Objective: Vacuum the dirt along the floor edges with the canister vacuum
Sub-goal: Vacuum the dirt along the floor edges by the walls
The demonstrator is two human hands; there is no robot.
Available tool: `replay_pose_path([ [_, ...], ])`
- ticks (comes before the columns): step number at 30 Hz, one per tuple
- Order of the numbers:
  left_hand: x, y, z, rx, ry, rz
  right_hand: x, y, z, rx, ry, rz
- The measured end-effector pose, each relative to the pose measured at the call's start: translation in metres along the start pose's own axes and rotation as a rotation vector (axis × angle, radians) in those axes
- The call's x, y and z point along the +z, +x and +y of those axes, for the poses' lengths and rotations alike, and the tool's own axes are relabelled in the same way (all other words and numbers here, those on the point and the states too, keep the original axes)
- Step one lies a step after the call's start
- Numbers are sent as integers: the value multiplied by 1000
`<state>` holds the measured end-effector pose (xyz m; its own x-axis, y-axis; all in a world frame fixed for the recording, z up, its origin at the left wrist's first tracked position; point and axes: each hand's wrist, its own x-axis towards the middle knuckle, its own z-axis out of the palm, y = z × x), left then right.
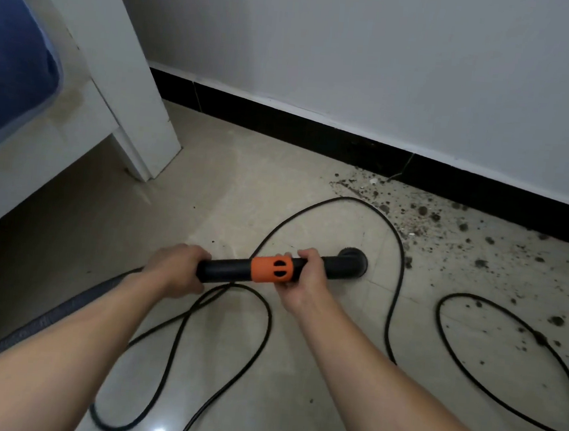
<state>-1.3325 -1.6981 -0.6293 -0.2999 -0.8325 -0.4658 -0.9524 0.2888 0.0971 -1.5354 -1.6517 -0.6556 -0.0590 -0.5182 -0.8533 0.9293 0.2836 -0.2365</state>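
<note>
Left hand (pixel 177 267) wraps the vacuum wand's (pixel 226 269) rear end; right hand (pixel 305 280) curls round it beside the orange collar (pixel 271 270). The nozzle (pixel 353 262) stops short of the dirt (pixel 424 215) by the skirting (pixel 317 139); the looped cord (pixel 397 252) between them may snag it.

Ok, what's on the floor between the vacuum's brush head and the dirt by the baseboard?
In the head view, a strand of the black power cord crosses between the brush head and the dirt; the rest is bare floor tile.
</note>
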Motion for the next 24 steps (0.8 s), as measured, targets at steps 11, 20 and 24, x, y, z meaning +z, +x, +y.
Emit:
replay_pose_path([
  [11, 19, -3, 96, 114, -235, 42, 9, 33, -97, -105, -235, -10],
  [20, 20, -6, 96, 119, -634, 140, 62, 38, -119, -300, -403, -29],
  [24, 11, 16, 98, 96, -614, 124, 59, 37, -105, -278, -452, -60],
])
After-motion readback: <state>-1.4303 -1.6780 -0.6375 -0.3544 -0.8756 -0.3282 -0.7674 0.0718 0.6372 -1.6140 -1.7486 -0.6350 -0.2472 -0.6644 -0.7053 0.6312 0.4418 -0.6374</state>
